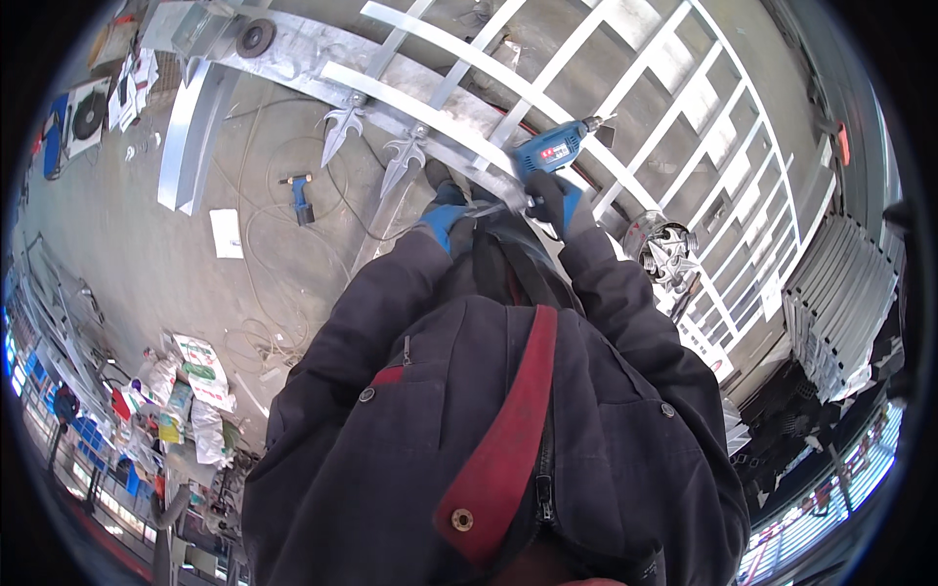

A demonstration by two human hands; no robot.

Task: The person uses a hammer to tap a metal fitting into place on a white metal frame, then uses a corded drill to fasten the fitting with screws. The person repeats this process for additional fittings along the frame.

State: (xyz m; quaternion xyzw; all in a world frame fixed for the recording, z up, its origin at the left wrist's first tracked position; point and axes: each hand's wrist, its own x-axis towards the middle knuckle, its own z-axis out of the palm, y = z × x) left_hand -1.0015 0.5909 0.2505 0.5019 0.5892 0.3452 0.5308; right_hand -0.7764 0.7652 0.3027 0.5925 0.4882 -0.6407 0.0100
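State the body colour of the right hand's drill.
The power drill has a blue body, clearest in the head view.

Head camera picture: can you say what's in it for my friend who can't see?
A gloved right hand grips a blue power drill at a white metal frame; the gloved left hand is to its left. Two spear-shaped metal finials show left of the drill.

Tool (pixel 301 195) and paper (pixel 226 234) on grey floor (pixel 147 254)

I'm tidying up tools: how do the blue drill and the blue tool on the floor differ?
The drill is gripped in the right hand; the floor tool lies unheld. The drill's nose points right in the view, the floor tool's left. Both have blue bodies.
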